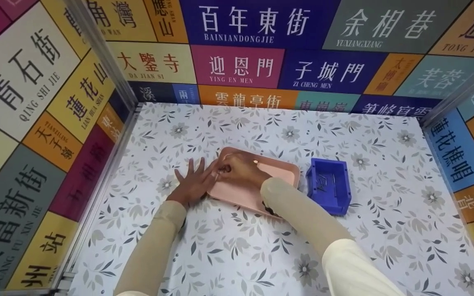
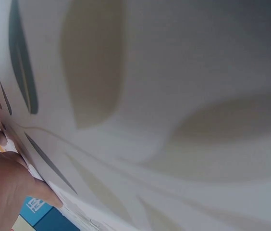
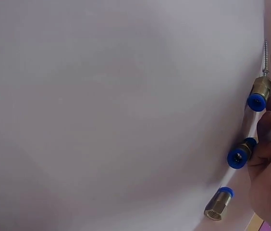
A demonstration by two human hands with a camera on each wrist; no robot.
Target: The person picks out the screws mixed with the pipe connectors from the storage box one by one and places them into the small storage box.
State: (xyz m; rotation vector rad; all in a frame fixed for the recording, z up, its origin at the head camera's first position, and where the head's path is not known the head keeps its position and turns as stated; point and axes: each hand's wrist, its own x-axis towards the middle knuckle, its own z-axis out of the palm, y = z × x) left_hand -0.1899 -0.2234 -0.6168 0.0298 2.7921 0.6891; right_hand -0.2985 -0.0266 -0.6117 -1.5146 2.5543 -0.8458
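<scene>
My left hand [image 1: 194,183] lies with fingers spread at the left edge of a pink tray [image 1: 237,195], its fingertips close to my right hand. Over the tray's upper left part, my right hand [image 1: 239,168] has curled fingers, thumb and forefinger bent toward each other; whether they pinch anything is hidden. In the right wrist view, the fingers are beside a brass-coloured push-in fitting [image 3: 263,86] with a blue collar and a thin threaded screw [image 3: 265,57]. A second fitting [image 3: 239,156] lies near the thumb, and a third fitting [image 3: 218,204] below it.
Right of the tray stands a blue bin [image 1: 342,199] holding several thin dark pieces. A floral cloth [image 1: 237,259] covers the table. Panels with printed signs [image 1: 237,65] wall in the back and both sides. The right forearm [image 1: 303,209] crosses the tray's right side.
</scene>
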